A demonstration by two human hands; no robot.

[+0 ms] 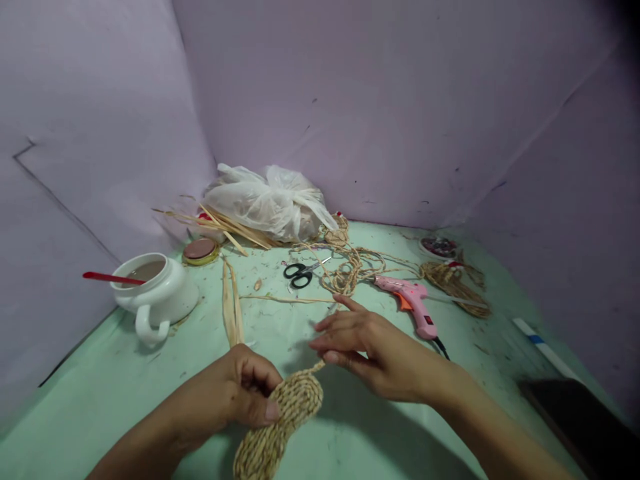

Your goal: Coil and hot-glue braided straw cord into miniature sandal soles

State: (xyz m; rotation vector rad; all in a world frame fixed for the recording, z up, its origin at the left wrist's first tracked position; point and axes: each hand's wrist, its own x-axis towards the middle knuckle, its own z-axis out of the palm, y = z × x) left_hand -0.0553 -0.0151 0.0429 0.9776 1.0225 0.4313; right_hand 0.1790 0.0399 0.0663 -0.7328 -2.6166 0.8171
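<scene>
My left hand (239, 392) is closed round the edge of a flat oval piece of woven straw braid (280, 427), thumb pressed on its top. My right hand (367, 347) hovers just beyond the piece with fingers stretched out towards the left, fingertips near the loose braid end that leaves the piece's far end. Whether they pinch that strand I cannot tell. A tangle of braided straw cord (347, 267) lies further back on the green table (125, 380).
Black scissors (299, 273) and a pink glue gun (413, 305) lie behind my hands. A white cup (157, 293) with a red stick stands at the left, a white plastic bag (267, 200) at the back, another woven straw piece (455, 285) at the right. Lilac walls surround the table.
</scene>
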